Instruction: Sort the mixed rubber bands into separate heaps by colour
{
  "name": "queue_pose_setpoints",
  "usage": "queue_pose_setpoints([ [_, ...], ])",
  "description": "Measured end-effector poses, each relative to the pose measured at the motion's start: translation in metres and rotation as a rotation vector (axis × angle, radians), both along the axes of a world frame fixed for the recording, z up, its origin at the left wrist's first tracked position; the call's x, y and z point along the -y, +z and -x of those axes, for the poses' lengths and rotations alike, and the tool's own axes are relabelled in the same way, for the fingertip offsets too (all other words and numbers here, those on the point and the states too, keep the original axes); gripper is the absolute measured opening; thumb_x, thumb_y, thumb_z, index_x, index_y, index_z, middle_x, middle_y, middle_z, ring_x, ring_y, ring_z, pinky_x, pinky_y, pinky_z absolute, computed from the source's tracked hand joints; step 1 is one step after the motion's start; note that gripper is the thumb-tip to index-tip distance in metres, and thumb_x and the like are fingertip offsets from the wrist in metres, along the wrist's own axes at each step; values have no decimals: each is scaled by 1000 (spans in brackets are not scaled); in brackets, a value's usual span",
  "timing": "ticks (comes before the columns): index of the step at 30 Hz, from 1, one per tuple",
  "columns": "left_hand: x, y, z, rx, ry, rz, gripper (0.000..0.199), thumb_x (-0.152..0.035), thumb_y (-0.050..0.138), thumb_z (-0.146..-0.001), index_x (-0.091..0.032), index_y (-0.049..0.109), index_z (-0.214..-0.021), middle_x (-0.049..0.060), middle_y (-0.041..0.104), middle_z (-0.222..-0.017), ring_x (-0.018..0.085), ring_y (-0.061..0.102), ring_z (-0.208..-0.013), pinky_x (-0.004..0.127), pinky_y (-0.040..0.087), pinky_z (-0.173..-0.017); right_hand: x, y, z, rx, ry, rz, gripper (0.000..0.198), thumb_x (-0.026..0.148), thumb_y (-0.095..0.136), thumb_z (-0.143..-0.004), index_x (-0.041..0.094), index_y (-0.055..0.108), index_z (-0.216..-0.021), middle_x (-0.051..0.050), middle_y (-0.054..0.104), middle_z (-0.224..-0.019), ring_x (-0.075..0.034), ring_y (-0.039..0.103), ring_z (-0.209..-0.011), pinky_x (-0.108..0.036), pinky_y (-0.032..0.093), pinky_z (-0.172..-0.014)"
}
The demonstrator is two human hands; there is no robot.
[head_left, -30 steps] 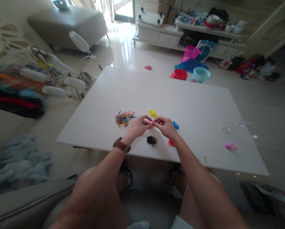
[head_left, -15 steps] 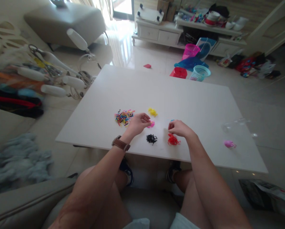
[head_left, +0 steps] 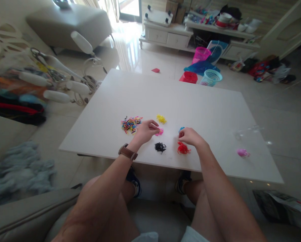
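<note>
My left hand (head_left: 146,130) is beside a small pile of pink rubber bands (head_left: 160,131), its fingers curled and the thumb close to the index finger. Anything between those fingertips is too small to make out. Just above a pile of red rubber bands (head_left: 183,148), my right hand (head_left: 188,135) is closed in a pinch, its fingertips pointing down; what it holds is hidden. Blue bands (head_left: 181,129) show partly behind that hand. Black rubber bands (head_left: 160,147) lie between my forearms, and yellow ones (head_left: 161,118) lie farther back. A mixed multicoloured pile (head_left: 130,124) spreads left of my left hand.
Everything lies on a white table (head_left: 175,97). A pink object (head_left: 243,153) and a clear plastic item (head_left: 248,131) are near its right side. Beyond the far edge stand a red bin (head_left: 189,77) and a light-blue basket (head_left: 211,78). A white lamp-like fixture (head_left: 77,87) is at the left.
My right hand has shifted very slightly, and more of the blue bands shows behind it. My left hand stays almost where it was by the pink bands.
</note>
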State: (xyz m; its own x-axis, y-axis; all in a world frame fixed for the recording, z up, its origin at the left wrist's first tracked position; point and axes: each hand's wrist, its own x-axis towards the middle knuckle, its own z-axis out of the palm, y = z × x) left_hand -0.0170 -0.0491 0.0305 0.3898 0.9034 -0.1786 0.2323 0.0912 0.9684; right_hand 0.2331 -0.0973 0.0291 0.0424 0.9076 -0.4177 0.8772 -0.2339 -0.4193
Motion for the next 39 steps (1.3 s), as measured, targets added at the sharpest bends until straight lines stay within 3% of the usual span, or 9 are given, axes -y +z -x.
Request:
queue_pose_setpoints([
  [2,0,-1,0,3,-5,2,17,-21,76,-71,-16,67,-85,9,76,-81,21,72,-77,31,52,-70,-1,7,14,-224,13,-114,7,25,74,-73,18,74,-74,-3,72,-73,-16,65,-68,-25,48,-62],
  [6,0,-4,-1,-2,-10,-17,18,-23,77,-71,-17,68,-85,9,77,-82,22,72,-76,31,53,-69,-3,15,44,-613,0,-253,30,40,77,-75,19,73,-97,-3,74,-81,-17,68,-76,-27,53,-70],
  [10,1,-7,-1,6,-15,-14,18,-24,77,-72,-17,68,-85,9,76,-81,21,71,-74,31,53,-69,-5,8,61,-760,3,-279,24,37,75,-77,19,74,-92,-5,76,-86,-19,70,-80,-30,56,-75],
  [14,2,-7,-3,21,-8,-26,17,-25,76,-72,-17,68,-84,9,76,-81,20,71,-75,30,53,-69,-11,-3,65,-729,-44,-358,13,29,71,-78,18,75,-84,-4,76,-81,-18,70,-79,-30,55,-76],
  [18,0,-11,-2,-18,19,-96,14,-27,75,-73,-16,69,-80,8,74,-80,18,69,-74,29,52,-70,-20,-15,62,-671,-258,-484,10,24,68,-76,17,73,-82,-4,74,-76,-18,70,-72,-30,56,-73],
  [23,-10,-18,9,-141,44,-88,10,-25,68,-74,-17,70,-79,7,72,-76,18,67,-70,28,50,-65,-33,-27,60,-530,-428,-483,8,24,69,-73,17,71,-77,-4,73,-72,-19,71,-70,-31,56,-72],
  [31,-34,-2,56,-409,202,-147,17,-24,59,-76,-18,73,-81,7,74,-81,20,65,-74,27,48,-69,-50,-38,78,-438,-454,-498,19,23,65,-76,18,71,-94,-7,76,-96,-18,71,-81,-31,56,-78],
  [35,-42,-8,83,-503,277,-108,26,-16,52,-72,-16,75,-84,9,75,-85,20,64,-74,27,47,-67,-49,-41,80,-454,-398,-521,33,19,62,-78,19,68,-111,-9,73,-113,-16,70,-84,-31,56,-83],
  [39,-43,-19,92,-553,245,-108,25,-15,52,-68,-19,75,-79,8,74,-80,22,64,-74,28,46,-69,-43,-39,77,-447,-382,-490,35,17,60,-78,19,65,-113,-9,71,-114,-16,68,-83,-31,56,-82],
])
